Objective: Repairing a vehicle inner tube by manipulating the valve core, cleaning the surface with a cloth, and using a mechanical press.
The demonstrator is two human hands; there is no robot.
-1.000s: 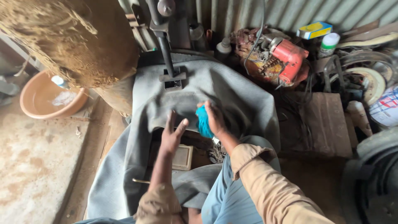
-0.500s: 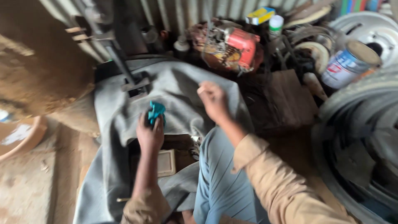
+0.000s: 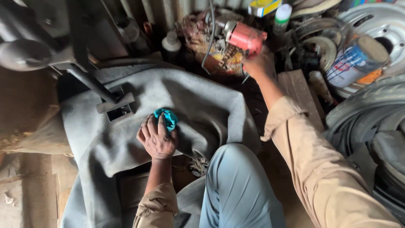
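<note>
My left hand (image 3: 157, 138) rests on a wide grey rubber sheet (image 3: 198, 105) and grips a small teal cloth (image 3: 167, 118) against it. My right hand (image 3: 258, 63) is stretched far forward, at a red power tool (image 3: 244, 37) that lies among clutter by the back wall. Whether its fingers close on the tool I cannot tell. A dark metal press foot (image 3: 116, 103) on a slanted arm bears on the sheet to the left of the cloth. My knee in blue-grey trousers (image 3: 236, 185) is below.
A paint can (image 3: 354, 61), a white bottle (image 3: 282, 14), a steel wheel rim (image 3: 379, 21) and stacked tyres (image 3: 371, 114) crowd the right. A wooden block (image 3: 301, 90) lies beside my right forearm. Corrugated metal wall runs behind. Dusty floor at the left.
The teal cloth passed from my right hand to my left. My right hand left the sheet and reached forward to the red tool. The view swung right.
</note>
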